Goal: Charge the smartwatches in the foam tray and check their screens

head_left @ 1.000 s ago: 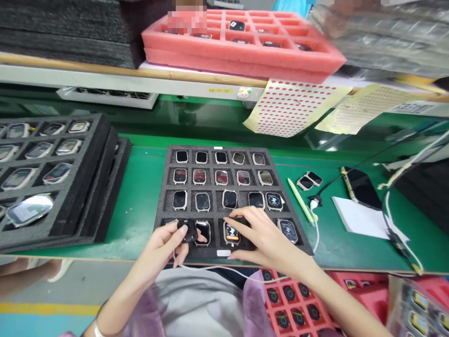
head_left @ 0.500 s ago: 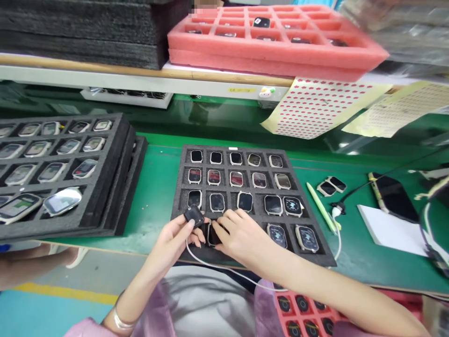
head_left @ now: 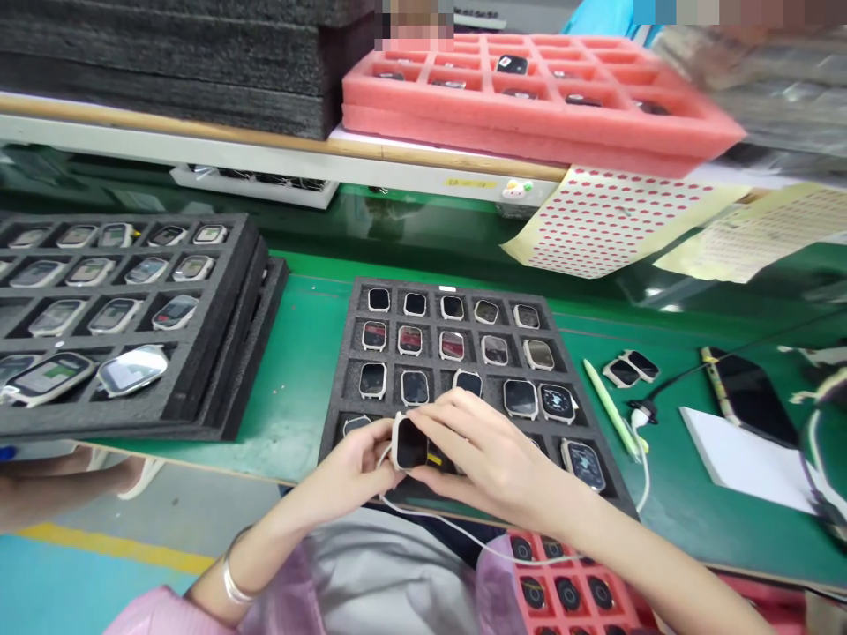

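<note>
A black foam tray [head_left: 339, 381] with rows of smartwatch bodies lies on the green bench in front of me. Both hands meet over its near edge. My right hand [head_left: 486, 454] pinches a white-cased watch body [head_left: 410, 443] with a dark screen, lifted out of the bottom row. My left hand [head_left: 354, 467] is closed just behind that watch, and a thin white cable [head_left: 456, 529] trails from it toward my lap; the small black charger puck it held is hidden behind the watch.
Stacked black trays of watches [head_left: 198, 353] sit at left. A pink foam tray [head_left: 529, 123] rests on the shelf behind, red-dot sticker sheets [head_left: 595, 220] hanging below it. At right lie a green pen [head_left: 609, 406], two loose watch bodies [head_left: 632, 366], a phone [head_left: 754, 397] and white paper [head_left: 741, 454]. A red tray [head_left: 569, 591] sits on my lap.
My right hand has lifted a watch out of the bottom row and brought it against my left hand. The view has shifted, moving the trays rightward in frame.
</note>
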`<control>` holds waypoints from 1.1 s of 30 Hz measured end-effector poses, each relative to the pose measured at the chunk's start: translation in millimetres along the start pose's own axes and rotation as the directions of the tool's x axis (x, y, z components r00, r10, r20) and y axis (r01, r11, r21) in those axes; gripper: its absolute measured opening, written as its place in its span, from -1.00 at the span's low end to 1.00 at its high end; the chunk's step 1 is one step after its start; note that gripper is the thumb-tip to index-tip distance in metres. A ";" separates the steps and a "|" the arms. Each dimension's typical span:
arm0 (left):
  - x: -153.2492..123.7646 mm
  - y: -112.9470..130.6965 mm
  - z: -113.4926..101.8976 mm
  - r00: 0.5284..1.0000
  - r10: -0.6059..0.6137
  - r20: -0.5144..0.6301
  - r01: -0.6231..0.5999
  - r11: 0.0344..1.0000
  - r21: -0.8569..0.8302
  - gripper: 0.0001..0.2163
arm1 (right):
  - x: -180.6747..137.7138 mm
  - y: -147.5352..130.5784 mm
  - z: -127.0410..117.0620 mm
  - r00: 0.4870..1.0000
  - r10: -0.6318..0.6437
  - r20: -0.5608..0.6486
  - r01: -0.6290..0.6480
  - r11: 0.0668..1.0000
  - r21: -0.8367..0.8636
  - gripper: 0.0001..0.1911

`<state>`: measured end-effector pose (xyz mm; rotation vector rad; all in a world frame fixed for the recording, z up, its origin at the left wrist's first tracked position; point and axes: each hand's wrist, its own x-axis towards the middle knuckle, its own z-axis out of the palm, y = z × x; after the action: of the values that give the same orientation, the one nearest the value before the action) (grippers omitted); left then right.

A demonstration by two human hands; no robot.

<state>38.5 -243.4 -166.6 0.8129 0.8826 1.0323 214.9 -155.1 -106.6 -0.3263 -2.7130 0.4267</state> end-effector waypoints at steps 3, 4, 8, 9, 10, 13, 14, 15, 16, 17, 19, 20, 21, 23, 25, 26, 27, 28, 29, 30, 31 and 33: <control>0.4 -1.5 1.0 1.000 -0.018 0.016 0.018 1.000 -0.009 -0.70 | -0.1 3.3 3.3 1.000 0.031 0.002 -0.031 0.999 0.025 -0.69; 0.4 -2.4 1.2 0.999 -0.031 0.016 0.031 0.999 -0.011 -0.69 | -1.2 4.6 3.2 0.999 0.052 0.007 -0.053 0.998 0.046 -0.68; 1.6 -5.6 5.4 0.998 -0.046 -0.053 0.046 0.999 0.003 -0.68 | -7.2 6.6 2.3 0.981 0.164 0.101 -0.179 0.969 0.170 -0.63; 2.3 -5.9 7.1 0.997 -0.035 -0.075 0.036 0.999 0.014 -0.69 | -8.4 6.3 2.9 0.974 0.188 0.127 -0.211 0.956 0.204 -0.61; 3.1 -6.1 8.9 0.996 -0.025 -0.091 0.028 0.999 0.029 -0.69 | -9.4 6.0 3.8 0.967 0.209 0.145 -0.239 0.941 0.238 -0.58; 5.0 -6.8 12.3 0.994 -0.007 -0.107 0.017 0.996 0.088 -0.66 | -10.2 4.8 7.9 0.953 0.266 0.145 -0.299 0.900 0.318 -0.54; 5.2 -7.2 12.6 0.994 -0.005 -0.112 0.018 0.994 0.111 -0.65 | -10.0 4.5 9.2 0.948 0.285 0.145 -0.318 0.885 0.341 -0.54; 5.3 -7.8 12.5 0.993 -0.004 -0.117 0.020 0.991 0.131 -0.66 | -9.7 4.3 10.3 0.940 0.304 0.151 -0.339 0.868 0.363 -0.54; 5.1 -8.3 12.1 0.993 -0.010 -0.120 0.027 0.989 0.143 -0.67 | -9.5 4.1 11.1 0.932 0.325 0.162 -0.363 0.850 0.383 -0.55; 4.7 -8.8 11.4 0.993 -0.021 -0.118 0.038 0.989 0.143 -0.68 | -9.2 3.9 11.7 0.923 0.347 0.168 -0.385 0.832 0.400 -0.56; 3.4 -8.9 10.3 0.994 -0.050 -0.102 0.061 0.992 0.110 -0.67 | -9.2 3.8 12.1 0.904 0.396 0.159 -0.424 0.794 0.437 -0.59; 2.6 -8.3 10.1 0.994 -0.054 -0.100 0.063 0.994 0.087 -0.65 | -9.3 3.8 12.0 0.894 0.424 0.142 -0.439 0.769 0.464 -0.61; 1.8 -7.3 10.5 0.993 -0.049 -0.112 0.057 0.996 0.067 -0.64 | -9.5 3.8 11.8 0.881 0.458 0.119 -0.451 0.737 0.504 -0.63; 0.5 -4.4 12.9 0.985 -0.025 -0.170 0.031 0.999 0.036 -0.62 | -10.0 3.7 11.1 0.836 0.542 0.081 -0.468 0.630 0.620 -0.67; -0.1 -1.6 17.3 0.972 -0.009 -0.234 0.010 1.000 0.002 -0.59 | -10.6 2.8 11.0 0.773 0.626 0.101 -0.480 0.472 0.739 -0.68; -0.2 -0.7 19.8 0.966 -0.003 -0.260 -0.002 1.000 -0.020 -0.58 | -11.1 2.0 11.5 0.746 0.652 0.134 -0.482 0.390 0.784 -0.67; -0.1 -0.4 22.1 0.960 0.008 -0.280 -0.020 0.999 -0.040 -0.57 | -11.8 1.1 12.5 0.726 0.665 0.176 -0.485 0.313 0.817 -0.65; -0.1 -0.7 24.0 0.953 0.028 -0.301 -0.046 0.997 -0.055 -0.57 | -12.7 0.1 14.0 0.714 0.665 0.221 -0.488 0.245 0.838 -0.62; 0.0 -1.6 25.3 0.945 0.051 -0.324 -0.074 0.995 -0.061 -0.60 | -13.8 -0.7 15.8 0.707 0.657 0.262 -0.489 0.186 0.852 -0.60; -0.1 -2.9 25.9 0.933 0.077 -0.351 -0.104 0.993 -0.057 -0.62 | -15.1 -1.4 18.0 0.702 0.648 0.296 -0.489 0.136 0.862 -0.58; -0.2 -4.6 26.1 0.920 0.103 -0.378 -0.130 0.991 -0.046 -0.65 | -16.4 -1.7 20.1 0.696 0.642 0.322 -0.488 0.095 0.867 -0.58; -0.9 -7.9 25.6 0.905 0.135 -0.402 -0.157 0.987 -0.021 -0.67 | -18.9 -1.7 23.6 0.677 0.641 0.362 -0.501 0.041 0.865 -0.60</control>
<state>64.0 -250.4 -162.6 0.6376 1.1478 1.3798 222.4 -167.8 -133.0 -1.0328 -1.5353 2.0214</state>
